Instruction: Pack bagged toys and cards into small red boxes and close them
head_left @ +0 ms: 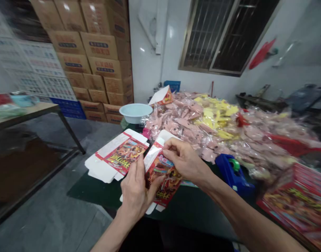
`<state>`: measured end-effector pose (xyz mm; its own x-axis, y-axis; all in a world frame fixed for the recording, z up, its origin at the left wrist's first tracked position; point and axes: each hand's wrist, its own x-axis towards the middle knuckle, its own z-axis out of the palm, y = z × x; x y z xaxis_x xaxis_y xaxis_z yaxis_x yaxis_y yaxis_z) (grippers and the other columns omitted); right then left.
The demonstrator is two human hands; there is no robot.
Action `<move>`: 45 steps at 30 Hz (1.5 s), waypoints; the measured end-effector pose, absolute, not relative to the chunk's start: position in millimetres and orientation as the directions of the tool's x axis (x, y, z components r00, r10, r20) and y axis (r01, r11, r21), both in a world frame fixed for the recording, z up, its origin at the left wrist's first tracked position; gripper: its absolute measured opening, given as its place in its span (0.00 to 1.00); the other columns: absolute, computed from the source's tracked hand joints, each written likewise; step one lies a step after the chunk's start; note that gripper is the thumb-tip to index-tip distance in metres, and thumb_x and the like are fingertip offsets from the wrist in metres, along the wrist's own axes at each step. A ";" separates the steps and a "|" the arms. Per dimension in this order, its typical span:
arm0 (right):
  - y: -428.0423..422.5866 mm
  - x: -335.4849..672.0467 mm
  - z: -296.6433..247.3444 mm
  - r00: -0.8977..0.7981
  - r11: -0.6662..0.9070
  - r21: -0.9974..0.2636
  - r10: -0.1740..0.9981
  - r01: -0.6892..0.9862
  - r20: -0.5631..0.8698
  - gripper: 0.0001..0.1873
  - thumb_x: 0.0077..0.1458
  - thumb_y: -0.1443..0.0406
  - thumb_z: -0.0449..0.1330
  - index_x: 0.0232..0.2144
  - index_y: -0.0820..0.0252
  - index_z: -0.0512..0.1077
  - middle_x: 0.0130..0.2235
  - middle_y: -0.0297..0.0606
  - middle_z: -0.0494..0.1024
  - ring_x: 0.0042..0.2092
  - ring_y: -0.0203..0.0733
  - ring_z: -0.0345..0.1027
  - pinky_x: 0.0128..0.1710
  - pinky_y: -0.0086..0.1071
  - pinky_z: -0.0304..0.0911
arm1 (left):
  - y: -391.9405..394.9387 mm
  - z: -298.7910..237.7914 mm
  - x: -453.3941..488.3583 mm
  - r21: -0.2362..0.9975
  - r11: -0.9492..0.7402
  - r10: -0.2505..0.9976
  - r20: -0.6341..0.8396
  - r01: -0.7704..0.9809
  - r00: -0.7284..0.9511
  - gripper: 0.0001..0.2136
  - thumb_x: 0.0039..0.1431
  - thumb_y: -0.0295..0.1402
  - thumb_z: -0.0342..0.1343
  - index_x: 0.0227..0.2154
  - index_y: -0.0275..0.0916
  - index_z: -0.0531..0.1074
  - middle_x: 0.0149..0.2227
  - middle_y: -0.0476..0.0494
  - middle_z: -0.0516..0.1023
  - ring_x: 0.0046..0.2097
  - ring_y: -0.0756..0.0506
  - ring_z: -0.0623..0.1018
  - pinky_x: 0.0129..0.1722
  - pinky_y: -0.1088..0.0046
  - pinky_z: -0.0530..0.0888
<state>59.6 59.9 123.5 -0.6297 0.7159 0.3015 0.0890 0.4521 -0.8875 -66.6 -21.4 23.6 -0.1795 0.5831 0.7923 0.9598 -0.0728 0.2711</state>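
My left hand [135,189] and my right hand [184,159] both hold a flat, red-printed cardboard box blank [164,178] upright above the table. The left grips its lower side edge, while the right pinches its upper part with the fingertips. A second printed blank [121,155] lies unfolded on the dark green table mat [97,190], just left of my left hand. Beyond my right hand, pink plastic-bagged goods [186,126] are heaped, and a blue tape dispenser [234,175] stands to its right.
A stack of red printed boxes [297,206] sits at the lower right. Yellow bagged goods [215,113] lie in the heap, with a white basin [135,112] at its near left. Brown cartons [97,63] are stacked behind, and a separate table [24,113] stands at the left.
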 end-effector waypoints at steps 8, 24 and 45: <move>21.8 143.7 114.9 -0.452 0.610 -0.758 0.757 0.232 0.471 0.13 0.51 0.74 0.55 0.36 0.55 0.58 0.23 0.24 0.71 0.24 0.31 0.67 0.27 0.26 0.62 | -12.3 27.2 16.0 0.755 -0.547 0.825 0.559 0.361 0.081 0.10 0.57 0.35 0.53 0.37 0.34 0.72 0.28 0.46 0.77 0.28 0.49 0.75 0.28 0.77 0.73; 51.9 190.2 3.3 -0.139 0.552 -0.754 0.829 0.356 0.541 0.16 0.49 0.66 0.62 0.38 0.57 0.61 0.42 0.40 0.70 0.41 0.41 0.69 0.35 0.35 0.66 | 21.8 -22.8 14.8 0.937 -0.291 0.849 0.346 0.192 -0.400 0.11 0.48 0.36 0.62 0.33 0.35 0.74 0.26 0.49 0.77 0.27 0.50 0.75 0.29 0.77 0.74; 29.7 189.0 36.5 -0.299 0.832 -0.427 0.533 0.353 0.791 0.16 0.56 0.75 0.50 0.46 0.59 0.67 0.43 0.42 0.67 0.45 0.39 0.65 0.42 0.32 0.65 | 7.0 -11.3 9.6 0.617 -0.668 0.524 0.787 0.416 -0.325 0.24 0.50 0.24 0.61 0.51 0.42 0.67 0.47 0.43 0.76 0.47 0.45 0.77 0.47 0.71 0.74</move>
